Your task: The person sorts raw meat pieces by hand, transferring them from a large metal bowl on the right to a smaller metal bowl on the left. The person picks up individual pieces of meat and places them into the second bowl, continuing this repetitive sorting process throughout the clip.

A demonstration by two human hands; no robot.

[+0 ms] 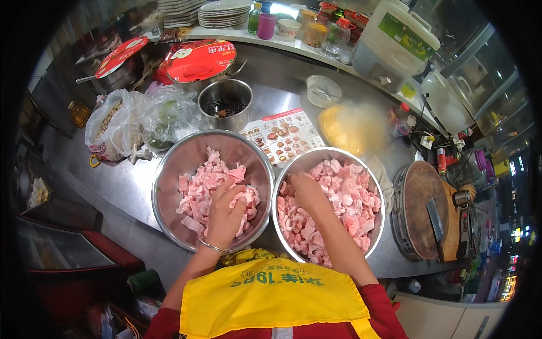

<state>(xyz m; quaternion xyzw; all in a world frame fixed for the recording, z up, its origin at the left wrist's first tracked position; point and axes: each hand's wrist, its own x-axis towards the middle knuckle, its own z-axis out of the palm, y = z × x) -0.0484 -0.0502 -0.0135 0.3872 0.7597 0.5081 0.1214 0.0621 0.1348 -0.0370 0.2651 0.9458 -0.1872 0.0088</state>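
Note:
Two steel bowls stand side by side before me on a metal counter. In the left steel bowl (163,190) lies a heap of cut pale-pink raw meat (197,186), apparently fatty. My left hand (224,212), with a bangle at the wrist, rests over that heap, fingers spread and touching pieces. The right steel bowl (379,229) is fuller, with similar pink meat pieces (343,190). My right hand (305,190) reaches down into it near its left wall. Its fingertips are blurred and partly hidden, so whether they grip a piece is unclear.
Behind the bowls are a steel pot (225,120) with dark contents, a printed menu sheet (281,137) and a yellow bag (338,127). Plastic bags (114,123) sit left. At right, a cleaver (435,220) lies on a round wooden chopping block (417,199).

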